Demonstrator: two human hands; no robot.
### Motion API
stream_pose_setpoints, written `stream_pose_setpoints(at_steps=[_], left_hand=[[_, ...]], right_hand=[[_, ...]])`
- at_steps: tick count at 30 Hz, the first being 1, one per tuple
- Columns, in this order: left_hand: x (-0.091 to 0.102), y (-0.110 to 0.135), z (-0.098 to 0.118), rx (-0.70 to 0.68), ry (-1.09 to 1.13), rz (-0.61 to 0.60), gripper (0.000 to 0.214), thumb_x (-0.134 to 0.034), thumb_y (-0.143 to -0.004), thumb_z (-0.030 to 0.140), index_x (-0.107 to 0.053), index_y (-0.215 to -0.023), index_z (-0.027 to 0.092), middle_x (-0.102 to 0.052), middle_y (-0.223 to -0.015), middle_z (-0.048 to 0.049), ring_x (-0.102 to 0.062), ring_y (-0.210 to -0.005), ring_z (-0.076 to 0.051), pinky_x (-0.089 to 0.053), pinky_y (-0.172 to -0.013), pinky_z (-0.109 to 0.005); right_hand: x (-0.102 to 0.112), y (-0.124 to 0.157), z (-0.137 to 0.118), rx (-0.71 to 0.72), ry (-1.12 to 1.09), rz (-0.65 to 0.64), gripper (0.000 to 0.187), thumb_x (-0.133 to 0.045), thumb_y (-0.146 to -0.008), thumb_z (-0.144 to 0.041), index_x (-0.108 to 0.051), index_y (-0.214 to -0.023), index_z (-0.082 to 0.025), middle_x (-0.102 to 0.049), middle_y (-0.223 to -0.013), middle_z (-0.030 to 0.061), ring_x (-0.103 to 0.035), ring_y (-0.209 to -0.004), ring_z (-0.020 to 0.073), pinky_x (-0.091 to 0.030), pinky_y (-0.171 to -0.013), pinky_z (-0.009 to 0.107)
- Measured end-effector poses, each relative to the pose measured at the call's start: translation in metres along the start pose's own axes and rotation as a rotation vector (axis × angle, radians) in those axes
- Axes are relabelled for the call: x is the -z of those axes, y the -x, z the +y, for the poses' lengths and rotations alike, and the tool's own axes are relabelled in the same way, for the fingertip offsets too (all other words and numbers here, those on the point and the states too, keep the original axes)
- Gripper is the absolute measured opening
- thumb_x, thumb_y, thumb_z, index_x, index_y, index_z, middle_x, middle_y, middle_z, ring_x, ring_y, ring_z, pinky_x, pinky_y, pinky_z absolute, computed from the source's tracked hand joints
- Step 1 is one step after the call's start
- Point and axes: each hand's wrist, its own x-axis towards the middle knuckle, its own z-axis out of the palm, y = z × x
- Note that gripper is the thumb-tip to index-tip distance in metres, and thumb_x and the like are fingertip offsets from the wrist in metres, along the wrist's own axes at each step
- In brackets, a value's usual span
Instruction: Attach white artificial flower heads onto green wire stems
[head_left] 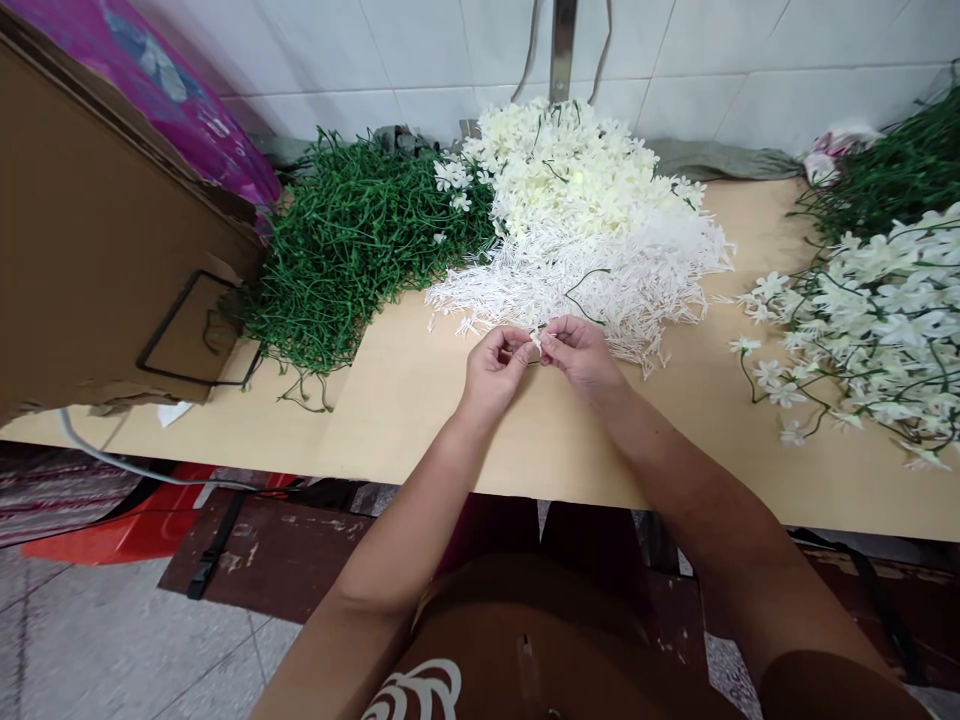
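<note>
My left hand (495, 370) and my right hand (576, 352) meet over the front of the table, fingers pinched close together. Between their fingertips is a small white artificial flower (535, 341), partly covered by the fingers. A thin green stem (576, 297) curves out just beyond my right hand; whether it joins the held flower I cannot tell. Directly behind the hands spreads a heap of white thin-stalked flower pieces (570, 270). Cream-white petals (570, 170) are piled behind that heap. To the left lies a big tangle of green plastic stems (360, 240).
White flowers on green stems (892, 330) are heaped at the right, with more green stems (885, 170) behind. A cardboard box (112, 230) stands at the left beside a black wire frame (199, 330). A tiled wall (712, 60) backs the table (420, 420).
</note>
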Motion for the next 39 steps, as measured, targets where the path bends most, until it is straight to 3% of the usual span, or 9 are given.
stream_pose_setpoints(at_steps=[6,10,14,17,22,25,27,34,39], left_hand=[[-0.001,-0.002,-0.001,0.019,0.003,0.012,0.021,-0.072,-0.068,0.031,-0.057,-0.074,0.018,-0.058,-0.066,0.0021,-0.052,-0.058,-0.009,-0.042,-0.057,-0.022],[0.001,-0.003,-0.005,-0.009,-0.067,0.032,0.018,-0.068,-0.071,0.031,-0.056,-0.075,0.018,-0.057,-0.067,0.0017,-0.051,-0.059,-0.009,-0.041,-0.057,-0.023],[0.006,-0.005,-0.011,-0.034,-0.405,0.096,0.013,-0.061,-0.077,0.032,-0.058,-0.079,0.019,-0.059,-0.072,-0.0006,-0.050,-0.062,-0.011,-0.042,-0.061,-0.025],[0.007,-0.008,-0.013,-0.095,-0.759,0.042,0.017,-0.062,-0.077,0.034,-0.060,-0.084,0.019,-0.062,-0.084,-0.0052,-0.054,-0.076,-0.017,-0.044,-0.075,-0.032],[-0.006,-0.021,-0.011,-0.152,-1.033,-0.011,0.020,-0.064,-0.076,0.035,-0.060,-0.087,0.019,-0.060,-0.090,-0.0098,-0.053,-0.095,-0.027,-0.040,-0.087,-0.040],[-0.011,-0.032,-0.013,-0.208,-0.974,-0.021,0.006,-0.062,-0.075,0.025,-0.059,-0.073,0.020,-0.059,-0.082,-0.0084,-0.054,-0.088,-0.025,-0.038,-0.082,-0.038],[-0.010,-0.038,-0.017,-0.221,-0.855,-0.034,0.008,-0.061,-0.074,0.020,-0.058,-0.067,0.021,-0.057,-0.073,-0.0049,-0.053,-0.078,-0.022,-0.038,-0.077,-0.034],[-0.003,-0.040,-0.025,0.023,-0.263,0.089,0.004,-0.062,-0.072,0.017,-0.061,-0.075,0.018,-0.055,-0.062,0.0034,-0.048,-0.059,-0.010,-0.038,-0.061,-0.022],[-0.009,-0.028,-0.012,0.068,-0.124,-0.046,0.005,-0.065,-0.070,0.018,-0.063,-0.074,0.016,-0.053,-0.057,0.0042,-0.046,-0.055,-0.008,-0.037,-0.056,-0.021]], right_hand=[[-0.003,0.001,0.001,-0.048,0.020,0.007,0.049,-0.085,-0.042,-0.046,-0.058,-0.071,-0.018,-0.061,-0.055,-0.0063,-0.052,-0.049,0.0062,-0.043,-0.052,0.023],[0.000,0.000,-0.003,-0.044,0.061,0.003,0.048,-0.084,-0.042,-0.051,-0.057,-0.064,-0.018,-0.058,-0.051,-0.0064,-0.050,-0.048,0.0054,-0.041,-0.051,0.022],[0.014,-0.005,-0.013,0.036,0.060,0.102,0.046,-0.083,-0.042,-0.050,-0.057,-0.063,-0.019,-0.055,-0.049,-0.0072,-0.048,-0.048,0.0051,-0.041,-0.052,0.021],[0.025,-0.008,-0.018,0.062,0.052,0.175,0.042,-0.083,-0.045,-0.047,-0.058,-0.062,-0.018,-0.055,-0.050,-0.0069,-0.049,-0.050,0.0049,-0.041,-0.053,0.021],[0.027,-0.008,-0.018,0.041,0.039,0.156,0.042,-0.084,-0.044,-0.046,-0.058,-0.061,-0.018,-0.055,-0.050,-0.0064,-0.049,-0.051,0.0049,-0.042,-0.054,0.021],[0.024,-0.007,-0.018,0.030,0.042,0.114,0.042,-0.084,-0.045,-0.047,-0.059,-0.063,-0.018,-0.057,-0.052,-0.0054,-0.051,-0.053,0.0059,-0.044,-0.056,0.022],[0.025,-0.007,-0.018,0.017,0.059,0.095,0.041,-0.083,-0.047,-0.047,-0.060,-0.064,-0.018,-0.058,-0.055,-0.0047,-0.052,-0.054,0.0067,-0.045,-0.058,0.023],[0.029,-0.009,-0.016,-0.010,0.055,0.093,0.042,-0.084,-0.046,-0.049,-0.062,-0.064,-0.018,-0.060,-0.059,-0.0035,-0.055,-0.060,0.0078,-0.049,-0.064,0.025],[0.025,-0.007,-0.012,-0.024,0.054,0.076,0.041,-0.085,-0.046,-0.048,-0.062,-0.062,-0.018,-0.059,-0.058,-0.0039,-0.054,-0.059,0.0073,-0.050,-0.068,0.026]])
